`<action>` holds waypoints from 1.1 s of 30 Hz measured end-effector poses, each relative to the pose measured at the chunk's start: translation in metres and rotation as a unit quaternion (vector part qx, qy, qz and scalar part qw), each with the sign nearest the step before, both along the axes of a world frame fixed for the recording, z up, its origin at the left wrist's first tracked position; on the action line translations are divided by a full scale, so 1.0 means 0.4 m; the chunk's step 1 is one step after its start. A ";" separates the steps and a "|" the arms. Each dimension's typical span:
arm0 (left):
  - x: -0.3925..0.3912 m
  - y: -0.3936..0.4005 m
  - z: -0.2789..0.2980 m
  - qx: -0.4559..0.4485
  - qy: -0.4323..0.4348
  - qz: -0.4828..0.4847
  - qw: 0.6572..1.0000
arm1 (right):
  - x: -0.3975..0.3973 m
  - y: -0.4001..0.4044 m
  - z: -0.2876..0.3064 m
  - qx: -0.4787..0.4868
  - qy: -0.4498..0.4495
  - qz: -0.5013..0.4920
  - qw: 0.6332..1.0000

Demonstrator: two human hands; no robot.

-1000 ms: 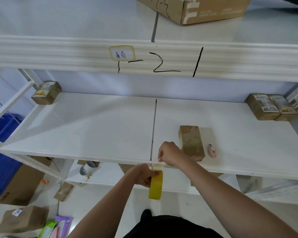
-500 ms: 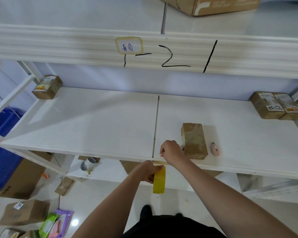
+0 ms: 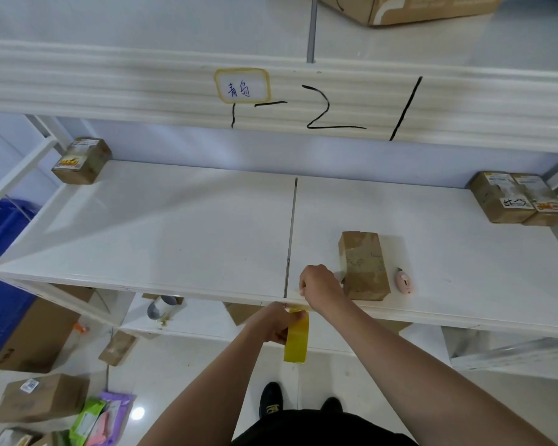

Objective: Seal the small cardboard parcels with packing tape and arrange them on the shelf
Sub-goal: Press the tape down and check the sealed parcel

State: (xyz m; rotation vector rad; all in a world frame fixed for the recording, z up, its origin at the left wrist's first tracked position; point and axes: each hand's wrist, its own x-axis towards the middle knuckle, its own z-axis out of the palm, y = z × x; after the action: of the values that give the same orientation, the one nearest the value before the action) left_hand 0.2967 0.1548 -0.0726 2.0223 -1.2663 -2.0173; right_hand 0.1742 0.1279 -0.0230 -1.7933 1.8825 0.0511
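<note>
Your left hand [image 3: 273,321] holds a translucent yellow tape roll [image 3: 297,338]. At twelve o'clock sits a plain brown parcel [image 3: 363,265] on the glossy white shelf [image 3: 174,226], a pale pink cutter [image 3: 404,281] at its three o'clock. Blue bin [image 3: 0,239] at nine o'clock.

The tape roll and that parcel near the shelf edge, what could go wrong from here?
1. The parcel stands close to the shelf front edge; a tug from the right hand could tip it off.
2. The tape roll, held by the left hand below the edge, might let the strip twist.
</note>
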 end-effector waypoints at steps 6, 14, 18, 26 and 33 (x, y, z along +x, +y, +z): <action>0.011 -0.014 0.033 0.009 -0.024 -0.052 0.998 | -0.006 0.011 0.007 -0.063 0.040 0.046 0.996; 0.016 -0.077 0.121 0.014 -0.101 -0.092 0.991 | -0.014 0.016 0.022 -0.083 0.048 0.037 0.995; -0.002 -0.087 0.139 -0.046 -0.121 -0.092 0.987 | -0.032 0.009 0.040 -0.136 0.011 0.013 0.991; -0.125 -0.139 0.195 -0.123 0.016 0.073 0.990 | -0.152 0.002 0.145 -0.260 -0.217 -0.165 0.926; -0.223 -0.138 0.205 -0.045 0.123 0.122 0.984 | -0.300 0.011 0.127 -0.234 -0.152 -0.286 0.917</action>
State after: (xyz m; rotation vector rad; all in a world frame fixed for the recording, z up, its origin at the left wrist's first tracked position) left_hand 0.2075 0.0995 0.0095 1.7274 -0.9905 -1.9792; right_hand 0.0542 0.1322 0.0277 -1.3263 2.2169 -0.9035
